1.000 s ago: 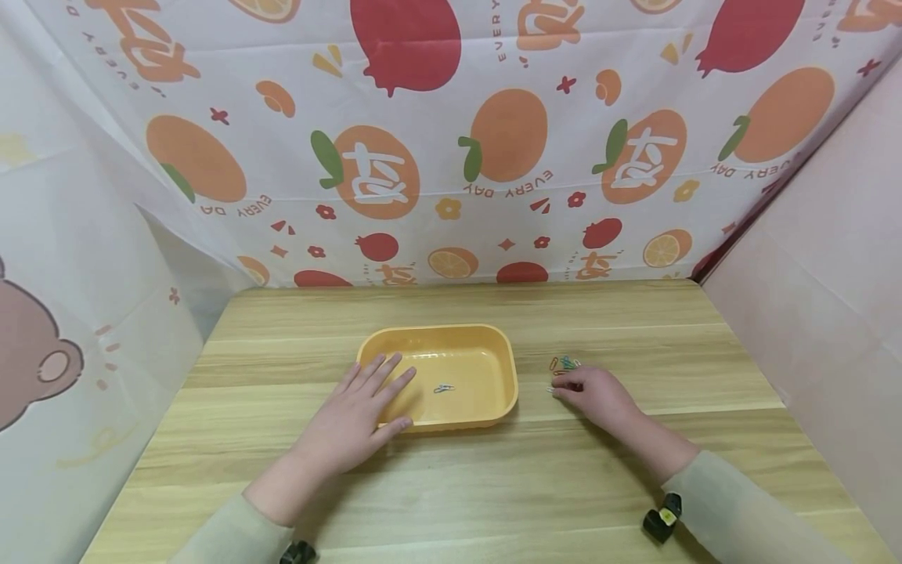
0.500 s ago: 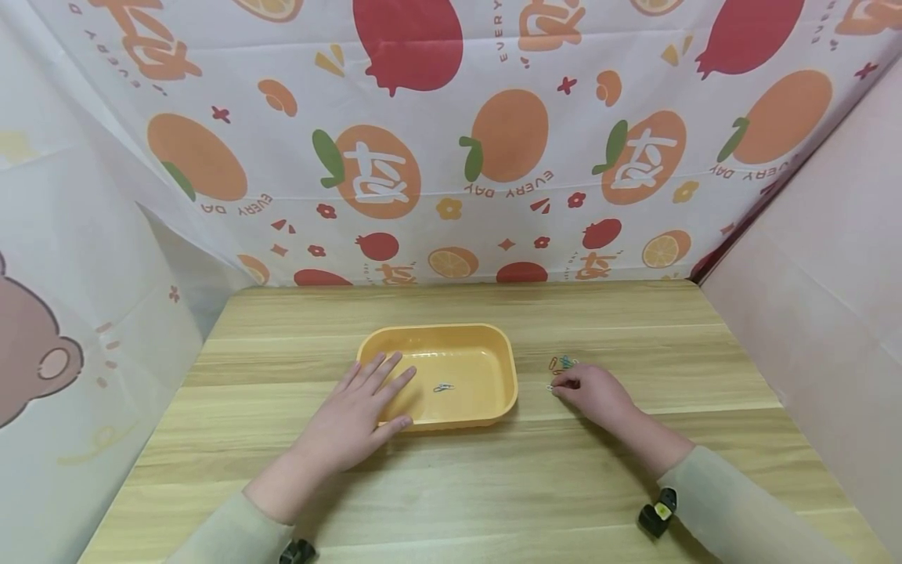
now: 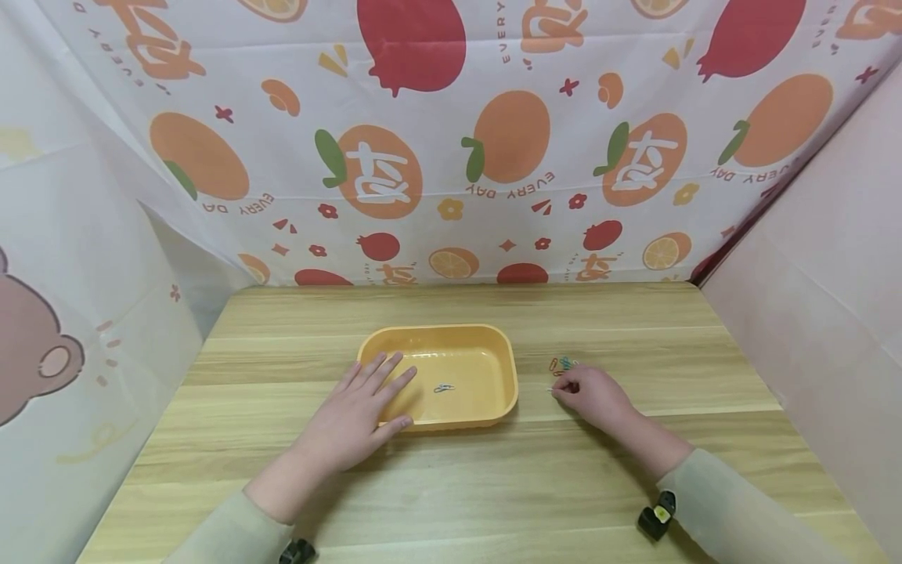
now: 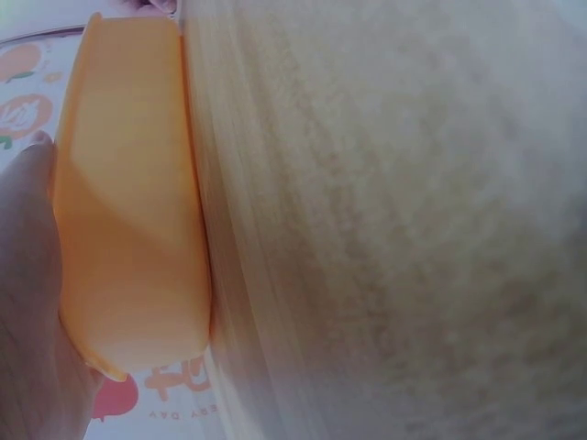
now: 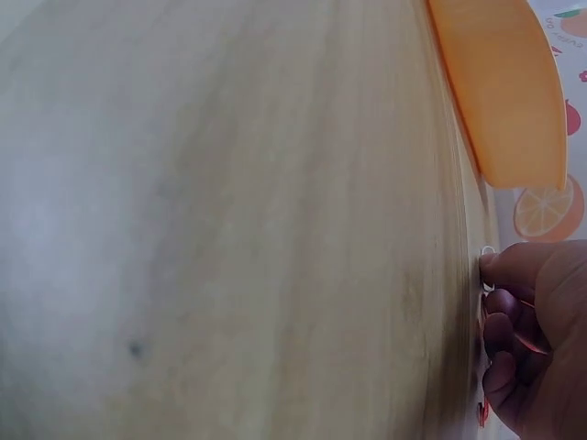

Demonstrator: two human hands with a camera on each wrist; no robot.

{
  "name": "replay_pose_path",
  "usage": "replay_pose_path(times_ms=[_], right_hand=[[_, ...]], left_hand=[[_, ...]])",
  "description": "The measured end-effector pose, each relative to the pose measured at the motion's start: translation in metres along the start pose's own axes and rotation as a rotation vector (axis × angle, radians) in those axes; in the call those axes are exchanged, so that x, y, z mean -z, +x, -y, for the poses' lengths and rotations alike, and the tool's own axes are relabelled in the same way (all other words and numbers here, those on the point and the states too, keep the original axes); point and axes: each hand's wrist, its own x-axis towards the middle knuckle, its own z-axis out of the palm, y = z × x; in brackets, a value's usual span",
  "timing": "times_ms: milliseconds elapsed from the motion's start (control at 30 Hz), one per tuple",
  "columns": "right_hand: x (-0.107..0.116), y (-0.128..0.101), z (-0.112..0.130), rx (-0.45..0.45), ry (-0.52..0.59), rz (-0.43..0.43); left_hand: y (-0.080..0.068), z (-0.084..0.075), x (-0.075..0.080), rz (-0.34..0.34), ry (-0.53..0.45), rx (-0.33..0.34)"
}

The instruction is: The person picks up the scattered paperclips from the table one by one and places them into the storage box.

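Sleeves of pale cloth frame the near edge of the counter (image 3: 493, 486), and from them both hands reach forward. The left hand (image 3: 352, 419) lies flat with its fingers (image 3: 386, 374) straight and a little spread, resting over the near left rim of the orange tray (image 3: 509, 368); it grips nothing, only presses on the rim, and the left wrist view shows the tray's outer wall (image 4: 128, 229) right against the palm. The right hand (image 3: 597, 398) sits on the wood to the right of the tray, a little apart from it, with its fingers (image 5: 514, 302) curled down to the surface. Thumb and forefinger seem to pinch a pale paper clip (image 3: 552, 389) at their tips, though it is too small and blurred in both views to be sure it is lifted off the wood. Just beyond those fingertips lies a small heap of coloured paper clips (image 3: 564, 363), red, orange, green and blue, loosely touching one another. Inside the tray, on its floor near the middle, rests a single clip (image 3: 443, 388), silvery blue and lying flat. Farther back, a fruit-printed cloth (image 3: 451, 157) hangs behind the counter, with a plain pink panel (image 3: 824, 258) on the right side.
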Motion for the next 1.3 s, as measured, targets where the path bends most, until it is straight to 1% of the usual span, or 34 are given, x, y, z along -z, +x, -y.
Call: replay_pose_path(times_ms=[233,533,1033,1200,1300], right_hand=[[0.001,-0.001,0.001,0.009,-0.013,-0.009],[0.003,0.000,0.000,0.005,0.017,-0.005],[0.011,0.001,-0.002,-0.078,0.152,-0.012],[0.014,0.002,-0.002,-0.091,0.180,-0.017],[0.016,0.003,-0.002,-0.091,0.214,-0.026]], left_hand=[[0.000,0.000,0.001,-0.003,-0.005,0.006],[0.001,-0.001,0.002,-0.007,-0.013,0.006],[0.000,-0.001,0.001,-0.001,-0.005,0.005],[0.000,-0.002,0.001,-0.003,-0.011,0.006],[0.000,-0.002,0.001,-0.004,-0.013,0.006]])
